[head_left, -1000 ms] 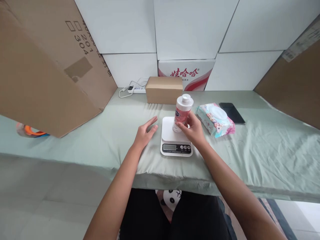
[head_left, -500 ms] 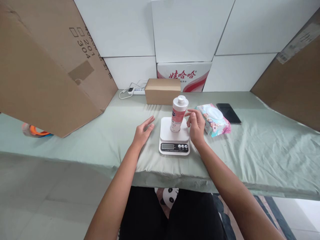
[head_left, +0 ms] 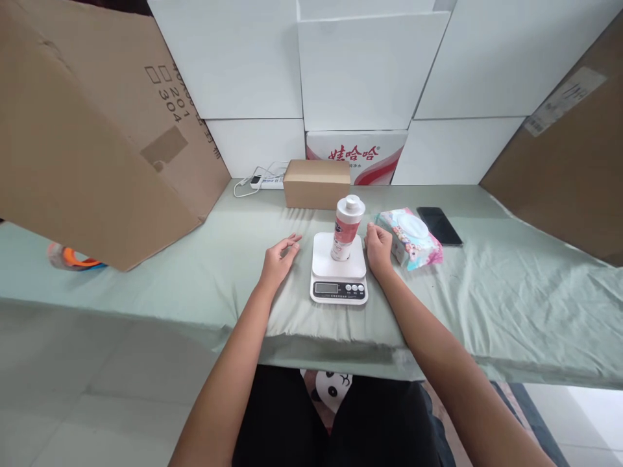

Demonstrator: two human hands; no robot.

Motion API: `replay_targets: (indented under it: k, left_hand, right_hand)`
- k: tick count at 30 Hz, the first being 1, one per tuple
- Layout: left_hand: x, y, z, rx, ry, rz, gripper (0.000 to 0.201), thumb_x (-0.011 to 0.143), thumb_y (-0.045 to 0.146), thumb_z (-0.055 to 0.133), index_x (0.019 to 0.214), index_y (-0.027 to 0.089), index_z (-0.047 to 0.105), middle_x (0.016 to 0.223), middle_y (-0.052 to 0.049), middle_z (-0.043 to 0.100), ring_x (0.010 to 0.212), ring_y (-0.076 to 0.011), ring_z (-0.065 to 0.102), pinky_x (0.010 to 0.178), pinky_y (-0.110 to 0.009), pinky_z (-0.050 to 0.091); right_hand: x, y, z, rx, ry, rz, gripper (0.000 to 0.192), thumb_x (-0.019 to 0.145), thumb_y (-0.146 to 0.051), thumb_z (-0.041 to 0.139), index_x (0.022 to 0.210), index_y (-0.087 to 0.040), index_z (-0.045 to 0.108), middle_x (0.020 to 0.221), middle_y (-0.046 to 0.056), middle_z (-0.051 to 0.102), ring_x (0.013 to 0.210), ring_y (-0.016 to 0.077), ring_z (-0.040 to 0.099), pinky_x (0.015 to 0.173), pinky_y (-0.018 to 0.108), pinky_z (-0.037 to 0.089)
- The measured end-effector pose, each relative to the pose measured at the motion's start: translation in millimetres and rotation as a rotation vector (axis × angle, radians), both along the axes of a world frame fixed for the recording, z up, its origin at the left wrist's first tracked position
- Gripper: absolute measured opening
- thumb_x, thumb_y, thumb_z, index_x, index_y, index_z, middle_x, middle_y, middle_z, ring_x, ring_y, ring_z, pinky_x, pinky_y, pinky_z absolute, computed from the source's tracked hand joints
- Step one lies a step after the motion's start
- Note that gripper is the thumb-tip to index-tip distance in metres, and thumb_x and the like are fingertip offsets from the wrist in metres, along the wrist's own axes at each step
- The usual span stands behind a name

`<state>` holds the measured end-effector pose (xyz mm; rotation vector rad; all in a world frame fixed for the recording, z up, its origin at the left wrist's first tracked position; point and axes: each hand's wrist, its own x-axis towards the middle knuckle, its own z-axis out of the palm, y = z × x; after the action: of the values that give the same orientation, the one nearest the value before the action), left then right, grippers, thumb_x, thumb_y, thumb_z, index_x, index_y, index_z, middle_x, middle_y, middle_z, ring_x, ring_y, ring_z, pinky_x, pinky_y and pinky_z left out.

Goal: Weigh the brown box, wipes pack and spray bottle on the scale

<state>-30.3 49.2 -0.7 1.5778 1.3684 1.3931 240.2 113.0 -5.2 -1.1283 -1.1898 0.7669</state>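
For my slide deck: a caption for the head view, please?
White-capped pink bottle upright on white digital scale; left hand and right hand rest beside it.

One head view, yours alone.
It looks forward and down over your forearms at the bench (head_left: 511, 285), near, facing the wall.

A bottle (head_left: 346, 227) stands upright on the scale (head_left: 339, 272); both hands, left (head_left: 277, 261) and right (head_left: 379, 248), rest open beside it, apparently not touching it.
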Motion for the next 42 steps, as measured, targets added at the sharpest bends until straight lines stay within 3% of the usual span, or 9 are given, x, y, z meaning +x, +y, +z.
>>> replay_targets:
  k: [11,23,42]
  left_hand:
    - [0.0,0.3,1.7,-0.006,-0.002,0.02,0.042,0.097,0.051,0.059,0.065,0.025,0.053,0.125,-0.016,0.081,0.145,-0.0315,0.06,0.123,-0.049,0.045]
    - [-0.7,0.6,0.1,0.026,-0.025,0.063,0.025,0.092,0.045,0.066,0.079,0.024,0.063,0.127,-0.016,0.08,0.142,-0.0292,0.064,0.125,-0.049,0.045]
    - [-3.0,2.8,-4.9,0.038,-0.04,0.058,0.026,0.093,0.046,0.067,0.079,0.024,0.062,0.126,-0.016,0.081,0.141,-0.029,0.064,0.124,-0.049,0.045]
  right_hand:
    - [-0.4,1.6,6.1,-0.038,0.01,0.002,0.071,0.084,-0.085,0.059,0.063,-0.027,0.025,0.055,-0.006,0.025,0.055,0.0103,0.023,0.05,0.03,0.016]
    - [-0.3,1.5,6.2,-0.044,0.032,0.008,0.07,0.084,-0.084,0.061,0.062,-0.026,0.026,0.055,-0.005,0.027,0.056,0.011,0.024,0.05,0.03,0.019]
    - [1.0,6.1,3.2,-0.033,0.032,0.01,0.073,0.084,-0.086,0.06,0.062,-0.027,0.024,0.054,-0.006,0.025,0.053,0.0108,0.022,0.048,0.031,0.015]
